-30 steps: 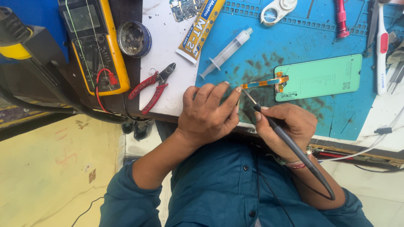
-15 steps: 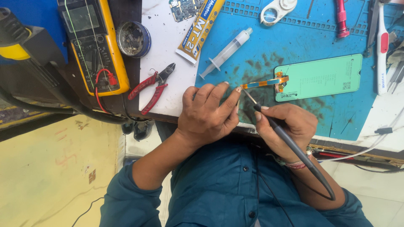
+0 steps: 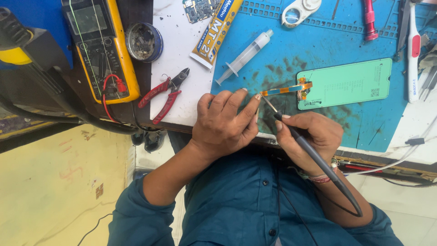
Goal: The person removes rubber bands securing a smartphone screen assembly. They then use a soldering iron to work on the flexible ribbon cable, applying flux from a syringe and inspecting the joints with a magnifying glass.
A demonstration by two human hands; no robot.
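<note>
Nothing has shifted noticeably since the earlier frames: both hands keep the same pose over the near edge of the blue work mat (image 3: 346,41).

The left hand (image 3: 223,125) lies palm down with its fingers curled loosely together, and its fingertips press on the near end of an orange and blue flex cable (image 3: 284,90), pinning it to the mat. The right hand (image 3: 309,136) is closed in a pen grip around a dark soldering iron (image 3: 314,157), thumb and forefinger pinching the barrel close to the tip.

The iron's long axis runs diagonally: its thin tip points up and left toward the cable, meeting it just beside the left fingertips, while its handle and cord trail back down and right past the wrist. The cable itself lies nearly level, its far end touching the left edge of a green phone back panel (image 3: 346,82).

A syringe (image 3: 246,57), red cutters (image 3: 166,93) and a yellow multimeter (image 3: 100,45) lie further left.
</note>
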